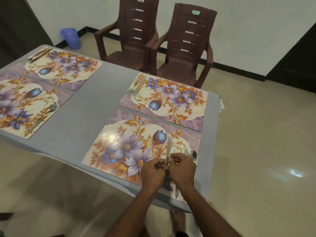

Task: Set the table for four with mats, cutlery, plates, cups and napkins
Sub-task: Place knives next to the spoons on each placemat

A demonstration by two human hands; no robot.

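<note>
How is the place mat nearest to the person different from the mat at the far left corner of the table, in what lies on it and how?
The nearest mat has both hands on it: the left hand and right hand hold a knife, with a spoon lying beside. The far left mat has its cutlery lying untouched at its far edge. Both mats carry the same purple flower print and no plate.

We see four mats on the table (pixel 102 93): the nearest mat (pixel 119 146) under our hands, a knife (pixel 169 147) between them, a spoon (pixel 192 156) just right, another mat (pixel 164 101) beyond, two mats (pixel 63 67) far left, two chairs (pixel 181 48) behind.
</note>
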